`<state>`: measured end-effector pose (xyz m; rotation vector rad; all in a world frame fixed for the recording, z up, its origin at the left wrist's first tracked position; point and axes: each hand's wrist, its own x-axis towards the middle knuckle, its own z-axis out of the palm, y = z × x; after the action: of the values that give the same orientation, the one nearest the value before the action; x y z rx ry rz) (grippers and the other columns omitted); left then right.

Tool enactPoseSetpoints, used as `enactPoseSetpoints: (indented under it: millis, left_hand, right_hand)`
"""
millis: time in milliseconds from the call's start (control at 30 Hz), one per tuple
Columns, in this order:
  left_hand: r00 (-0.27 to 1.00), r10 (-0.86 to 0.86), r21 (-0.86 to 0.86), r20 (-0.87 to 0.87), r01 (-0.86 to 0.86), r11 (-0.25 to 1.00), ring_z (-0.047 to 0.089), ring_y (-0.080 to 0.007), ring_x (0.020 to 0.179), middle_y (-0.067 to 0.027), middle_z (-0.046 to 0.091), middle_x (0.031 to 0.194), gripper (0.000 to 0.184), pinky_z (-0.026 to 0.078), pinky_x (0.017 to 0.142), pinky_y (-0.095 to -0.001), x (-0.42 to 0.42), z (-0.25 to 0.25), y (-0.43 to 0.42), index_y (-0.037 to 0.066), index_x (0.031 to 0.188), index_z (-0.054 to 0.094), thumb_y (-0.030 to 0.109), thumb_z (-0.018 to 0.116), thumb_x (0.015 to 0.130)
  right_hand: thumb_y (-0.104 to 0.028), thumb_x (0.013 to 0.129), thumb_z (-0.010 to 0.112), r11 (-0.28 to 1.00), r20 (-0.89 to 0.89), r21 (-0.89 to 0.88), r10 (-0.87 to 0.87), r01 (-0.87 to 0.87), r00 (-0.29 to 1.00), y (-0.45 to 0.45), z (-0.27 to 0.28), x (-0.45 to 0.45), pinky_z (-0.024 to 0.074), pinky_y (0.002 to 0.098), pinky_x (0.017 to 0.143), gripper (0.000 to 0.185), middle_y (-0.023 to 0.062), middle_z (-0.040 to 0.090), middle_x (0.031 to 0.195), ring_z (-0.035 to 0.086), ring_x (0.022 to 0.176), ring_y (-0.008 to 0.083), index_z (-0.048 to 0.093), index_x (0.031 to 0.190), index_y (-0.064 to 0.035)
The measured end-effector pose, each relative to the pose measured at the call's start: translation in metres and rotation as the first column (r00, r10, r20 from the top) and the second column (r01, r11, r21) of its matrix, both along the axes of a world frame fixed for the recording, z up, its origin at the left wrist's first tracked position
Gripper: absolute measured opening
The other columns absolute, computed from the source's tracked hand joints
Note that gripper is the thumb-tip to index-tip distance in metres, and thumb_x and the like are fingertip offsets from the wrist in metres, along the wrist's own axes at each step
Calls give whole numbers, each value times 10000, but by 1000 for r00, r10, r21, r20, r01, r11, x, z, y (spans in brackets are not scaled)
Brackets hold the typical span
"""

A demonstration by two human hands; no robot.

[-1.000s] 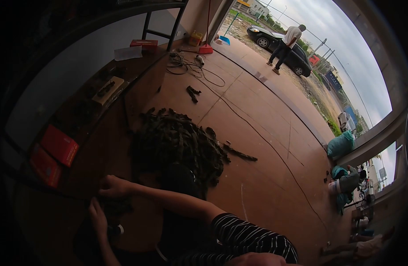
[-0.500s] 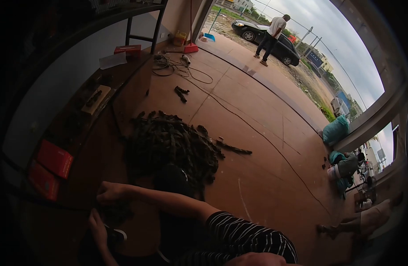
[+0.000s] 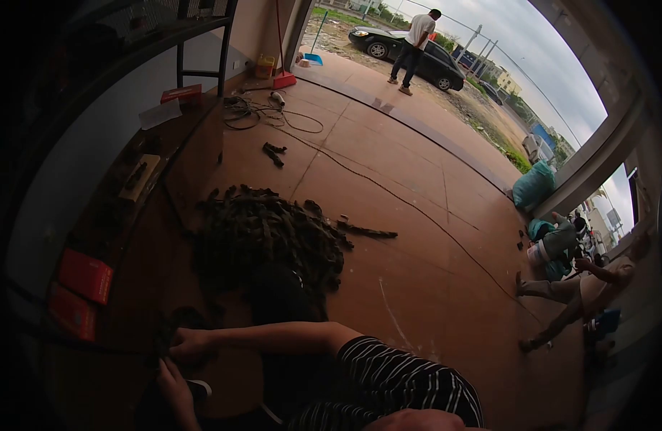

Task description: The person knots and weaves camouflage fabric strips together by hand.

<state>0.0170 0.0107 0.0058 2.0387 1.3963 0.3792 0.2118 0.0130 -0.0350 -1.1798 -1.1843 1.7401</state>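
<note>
My right hand (image 3: 191,343), at the end of a striped sleeve, is closed on a dark cloth-like strip (image 3: 180,317). Just below it, my left hand (image 3: 174,388) has its fingers bent at the lower end of the same dark stuff; deep shadow hides exactly what they grip. A big tangled pile of dark, mottled strips (image 3: 273,230) lies on the floor beyond my dark-clad knee (image 3: 277,291). One loose strip (image 3: 367,230) sticks out at the pile's right, and another short one (image 3: 274,154) lies farther off.
Red boxes (image 3: 85,276) sit at left near a low bench with a wooden block (image 3: 140,177). A coiled cable (image 3: 248,113) trails across the floor. A red broom (image 3: 283,79) stands by the doorway. One person (image 3: 417,43) stands outside near a black car (image 3: 439,66); another (image 3: 590,291) walks at right.
The view has shifted slightly, so the room sits farther left. My right hand has come lower, nearer my left, and a dark strip now shows above it. The person at right has stepped forward.
</note>
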Motion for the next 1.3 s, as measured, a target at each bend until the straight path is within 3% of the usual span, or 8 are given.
enactPoseSetpoints:
  millis: [167, 267, 733, 933, 1033, 1100, 1200, 1300]
  left_hand:
    - [968, -50, 125, -247, 83, 989, 674, -489, 1042, -323, 695, 1069, 390, 535, 858, -555, 7, -1, -15, -68, 1265, 597, 255, 427, 1130]
    - [962, -56, 124, -267, 92, 988, 684, -481, 1015, -310, 697, 1069, 362, 539, 848, -553, 10, 2, -17, -54, 1249, 604, 235, 422, 1129]
    - [997, 45, 43, -66, -43, 998, 655, -509, 880, -313, 671, 884, 388, 482, 725, -546, 3, 8, -35, -78, 1073, 641, 245, 434, 1132]
    - [965, 204, -325, 164, -143, 935, 716, -284, 854, -200, 711, 915, 458, 502, 718, -435, -12, -24, -34, -87, 1143, 651, 325, 451, 1141]
    - [813, 505, -542, 290, -296, 787, 650, -225, 1163, -150, 645, 1295, 535, 543, 877, -362, -13, -42, -34, -36, 1397, 573, 415, 511, 1115]
    - [667, 647, -639, 369, -324, 698, 555, -240, 1346, -136, 519, 1487, 632, 549, 982, -347, -15, -46, -36, 16, 1525, 475, 461, 562, 1085]
    - [641, 676, -603, 365, -390, 696, 587, -147, 915, -90, 589, 1358, 616, 514, 755, -290, -6, -24, -45, 32, 1469, 538, 500, 588, 1070]
    - [631, 622, -613, 464, -277, 739, 676, -157, 1096, -87, 646, 1264, 508, 583, 915, -316, -6, -22, -49, -21, 1371, 616, 402, 595, 1090]
  right_hand:
    - [-315, 869, 699, 944, 364, 320, -196, 75, 911, -8, -8, 4, 567, 445, 649, 405, 208, 734, 758, 745, 725, 281, 718, 815, 86]
    - [-273, 880, 686, 941, 471, 338, -182, 14, 863, -6, -12, 6, 607, 426, 717, 326, 204, 769, 833, 775, 789, 306, 774, 963, 30]
    - [-271, 901, 663, 986, 177, -160, 74, -46, 981, 7, 20, 22, 519, 381, 584, 288, 54, 654, 676, 634, 630, 185, 684, 752, -25]
    - [-196, 900, 626, 972, 133, 136, 175, -193, 975, 5, -11, 17, 519, 409, 612, 205, 115, 632, 705, 635, 654, 290, 590, 748, -63]
    - [-241, 951, 614, 978, 65, 173, 109, -119, 992, 3, -2, 16, 468, 335, 523, 268, 42, 618, 695, 593, 610, 133, 677, 808, -24]
    - [-248, 983, 626, 940, 246, 311, 60, -137, 967, -5, 21, 20, 537, 374, 692, 276, 89, 678, 794, 657, 769, 166, 695, 978, 20]
    - [-219, 1001, 644, 876, 313, 436, 65, -204, 947, -8, 41, 33, 552, 376, 765, 277, 142, 727, 940, 693, 861, 182, 690, 1108, 32]
    - [-102, 953, 693, 797, 356, 596, -154, -97, 922, -13, 55, 41, 560, 404, 768, 201, 146, 700, 959, 724, 864, 299, 698, 1116, 14]
